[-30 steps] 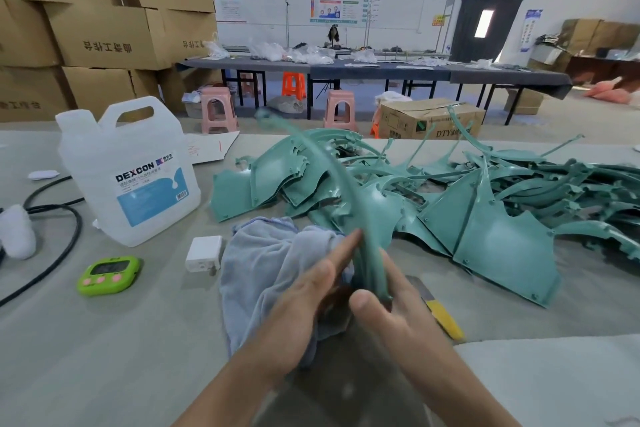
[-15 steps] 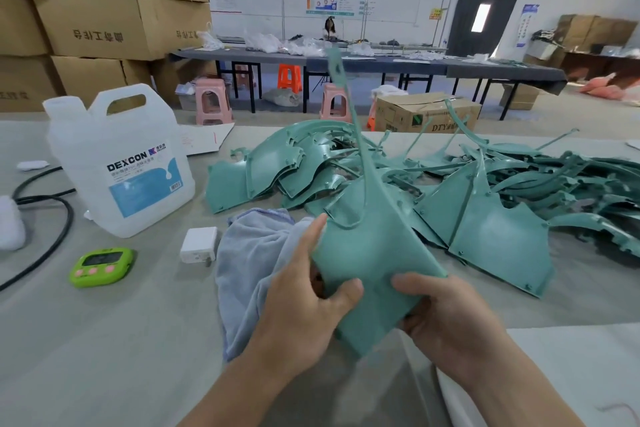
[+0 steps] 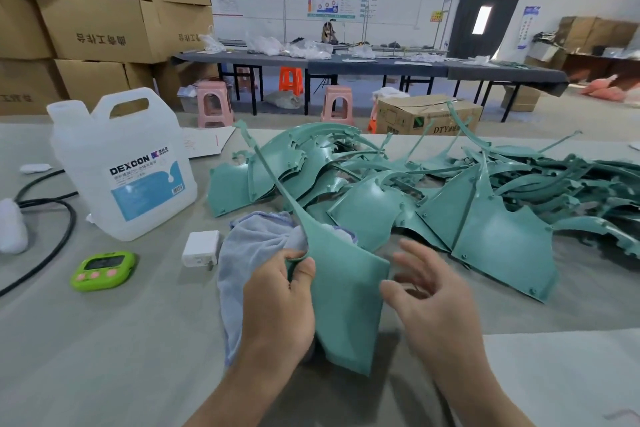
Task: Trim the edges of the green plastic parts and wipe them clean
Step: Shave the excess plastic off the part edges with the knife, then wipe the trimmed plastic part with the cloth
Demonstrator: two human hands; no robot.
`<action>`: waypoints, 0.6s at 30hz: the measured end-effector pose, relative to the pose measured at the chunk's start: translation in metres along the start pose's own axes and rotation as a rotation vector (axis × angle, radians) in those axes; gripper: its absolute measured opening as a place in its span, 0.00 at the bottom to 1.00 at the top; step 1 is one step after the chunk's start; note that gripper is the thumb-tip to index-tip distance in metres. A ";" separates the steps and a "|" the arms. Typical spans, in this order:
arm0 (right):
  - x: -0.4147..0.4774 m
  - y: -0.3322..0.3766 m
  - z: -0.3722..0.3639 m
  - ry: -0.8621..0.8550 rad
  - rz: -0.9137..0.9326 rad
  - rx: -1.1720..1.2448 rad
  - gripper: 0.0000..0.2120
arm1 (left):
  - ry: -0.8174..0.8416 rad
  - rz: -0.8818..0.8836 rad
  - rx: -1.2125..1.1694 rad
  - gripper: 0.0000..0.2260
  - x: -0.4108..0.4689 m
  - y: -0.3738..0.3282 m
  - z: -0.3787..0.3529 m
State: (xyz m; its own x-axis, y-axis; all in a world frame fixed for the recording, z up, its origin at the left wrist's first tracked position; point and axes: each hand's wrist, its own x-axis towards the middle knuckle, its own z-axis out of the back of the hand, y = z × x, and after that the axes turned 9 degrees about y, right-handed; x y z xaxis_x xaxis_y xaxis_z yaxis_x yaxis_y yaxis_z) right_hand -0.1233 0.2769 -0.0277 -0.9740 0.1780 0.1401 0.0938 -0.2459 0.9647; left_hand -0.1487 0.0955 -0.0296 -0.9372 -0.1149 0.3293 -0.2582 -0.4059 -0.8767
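View from the head, looking down at a grey desk point(image 3: 104, 340). At far left a black cable point(image 3: 65, 218) curved past a white jug point(image 3: 128, 163) labelled DEXCON, with a bright green timer point(image 3: 104, 269) in front of it and a small white plug point(image 3: 201, 248) to its right. Next came a pale blue cloth point(image 3: 249, 246), bunched on the desk.

The left hand point(image 3: 277, 305) lay over the cloth, its grip closed on the left edge of one green part point(image 3: 346, 288), pinched between thumb and fingers. This part stood tilted above the desk. Half a second earlier its long thin arm pointed nearly straight up; now the arm leaned up and to the left.

The right hand point(image 3: 429, 302) had held the part's lower right edge half a second before. Now its grip was released, fingers spread and holding nothing, just beside the part's right edge; whether the thumb touched it could not be told.

Behind and to the right lay the pile of green parts point(image 3: 450, 191), well apart from the hands.

Neither hand held a blade. The freed right hand probably meant a change of hold or a reach for a tool or the cloth, with this part not yet finished.
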 end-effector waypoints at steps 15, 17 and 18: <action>0.012 0.008 0.019 0.013 -0.255 0.515 0.09 | 0.273 -0.068 0.321 0.42 0.023 0.039 0.021; 0.013 0.009 0.021 0.036 -0.263 0.525 0.10 | 0.064 -0.143 0.230 0.24 0.023 0.033 0.018; 0.015 0.007 0.022 0.034 -0.259 0.493 0.10 | -0.067 -0.103 0.158 0.17 0.023 0.026 0.018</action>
State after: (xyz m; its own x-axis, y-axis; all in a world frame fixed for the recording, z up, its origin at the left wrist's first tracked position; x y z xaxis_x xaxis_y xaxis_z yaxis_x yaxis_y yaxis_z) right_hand -0.1325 0.2993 -0.0141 -0.9834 0.1407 -0.1149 -0.0721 0.2779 0.9579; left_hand -0.1726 0.0660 -0.0387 -0.8885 -0.1232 0.4420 -0.3075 -0.5551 -0.7729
